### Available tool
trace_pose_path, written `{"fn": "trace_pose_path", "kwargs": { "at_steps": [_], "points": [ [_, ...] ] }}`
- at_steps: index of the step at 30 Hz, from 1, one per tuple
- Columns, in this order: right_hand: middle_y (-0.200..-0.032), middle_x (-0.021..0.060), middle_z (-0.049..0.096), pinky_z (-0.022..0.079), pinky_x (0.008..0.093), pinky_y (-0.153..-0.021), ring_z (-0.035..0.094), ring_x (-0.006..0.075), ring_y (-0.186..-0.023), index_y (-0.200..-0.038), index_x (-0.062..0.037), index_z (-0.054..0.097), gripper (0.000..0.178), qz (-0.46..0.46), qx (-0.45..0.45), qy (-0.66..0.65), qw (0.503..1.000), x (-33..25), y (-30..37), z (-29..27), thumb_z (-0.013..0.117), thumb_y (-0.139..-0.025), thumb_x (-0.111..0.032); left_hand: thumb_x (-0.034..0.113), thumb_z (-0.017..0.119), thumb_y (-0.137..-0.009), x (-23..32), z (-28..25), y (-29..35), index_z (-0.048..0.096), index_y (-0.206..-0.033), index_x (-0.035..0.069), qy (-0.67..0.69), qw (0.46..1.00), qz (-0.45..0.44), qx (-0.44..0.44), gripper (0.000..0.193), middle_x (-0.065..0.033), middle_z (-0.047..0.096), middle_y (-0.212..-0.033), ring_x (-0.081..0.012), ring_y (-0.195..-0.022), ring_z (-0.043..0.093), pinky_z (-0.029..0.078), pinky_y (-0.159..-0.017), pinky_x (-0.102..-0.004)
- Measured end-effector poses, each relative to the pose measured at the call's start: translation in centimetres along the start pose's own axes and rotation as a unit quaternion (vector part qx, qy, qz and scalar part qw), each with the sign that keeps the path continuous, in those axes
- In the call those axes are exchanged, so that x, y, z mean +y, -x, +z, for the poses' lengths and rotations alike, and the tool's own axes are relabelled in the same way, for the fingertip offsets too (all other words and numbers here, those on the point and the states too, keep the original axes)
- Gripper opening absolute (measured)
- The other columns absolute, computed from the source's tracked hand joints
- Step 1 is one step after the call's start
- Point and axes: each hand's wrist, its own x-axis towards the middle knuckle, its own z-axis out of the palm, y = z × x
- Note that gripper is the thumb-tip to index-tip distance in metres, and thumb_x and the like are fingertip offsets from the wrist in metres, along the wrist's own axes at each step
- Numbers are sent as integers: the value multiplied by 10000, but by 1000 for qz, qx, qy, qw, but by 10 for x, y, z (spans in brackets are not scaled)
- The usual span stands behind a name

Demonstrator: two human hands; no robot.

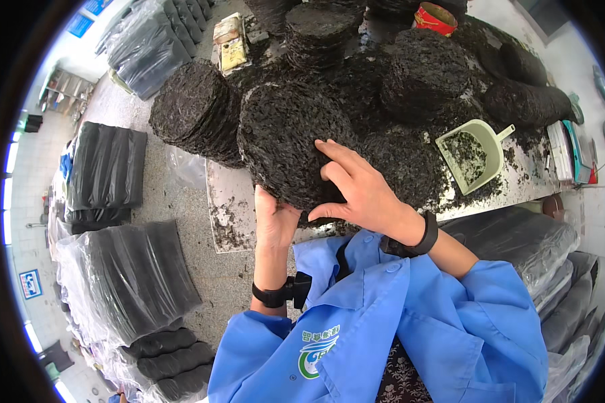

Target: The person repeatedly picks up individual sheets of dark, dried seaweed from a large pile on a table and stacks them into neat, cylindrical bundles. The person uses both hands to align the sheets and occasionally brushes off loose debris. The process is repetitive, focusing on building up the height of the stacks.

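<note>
A thick round cake of dried dark seaweed is tilted up in front of me at the table's near edge. My left hand grips its lower rim from below, the thumb upright against it and the other fingers mostly hidden behind it. Across its right side lies my right hand, fingers apart and bent, fingertips touching the dark surface and thumb by the lower rim. Just left of the cake leans a stack of similar round seaweed sheets. More dark seaweed lies beyond my right hand.
Tall seaweed stacks fill the table's far side, with a red tin among them. A pale dustpan holding crumbs sits at right, near a scale. Plastic-wrapped dark bundles stand on the floor at left; others lie at right.
</note>
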Motion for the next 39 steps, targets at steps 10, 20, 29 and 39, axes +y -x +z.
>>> {"fn": "trace_pose_path", "kwargs": {
  "at_steps": [10, 20, 29, 39],
  "points": [
    [-1133, 245, 574, 515, 421, -805, 587, 387, -987, -1096, 37, 496, 371, 7, 47, 74, 996, -5, 0, 0, 638, -829, -179, 222, 565, -878, 6, -15, -3, 427, -1309, 27, 39, 999, -5, 6, 493, -131, 521, -1278, -290, -1181, 506, 421, -1003, -450],
    [-991, 43, 599, 481, 248, -646, 570, 106, -779, -1103, -11, 495, 233, 260, 498, -299, 771, 60, 15, -83, 561, -941, -164, 75, 484, -877, 46, -23, 14, 511, -1195, -17, 3, 989, -40, 144, 332, -135, 589, -1179, -272, -1066, 593, 498, -907, -427],
    [-1035, 57, 610, 515, 284, -740, 600, 133, -878, -1197, 3, 489, 313, 301, 442, -471, 701, 80, 14, -60, 587, -910, -76, 38, 463, -842, 55, -31, 21, 450, -1261, -9, -69, 981, -24, 178, 422, -130, 576, -1170, -268, -1085, 575, 507, -889, -422],
    [-1161, 87, 518, 476, 262, -806, 553, 127, -943, -1286, -23, 396, 462, 323, 236, -341, 851, 46, -3, -16, 614, -889, -112, 73, 469, -828, 58, -54, 27, 482, -1243, -27, 152, 975, 20, 164, 428, -157, 594, -1171, -296, -1059, 591, 480, -929, -435]
  ]
}}
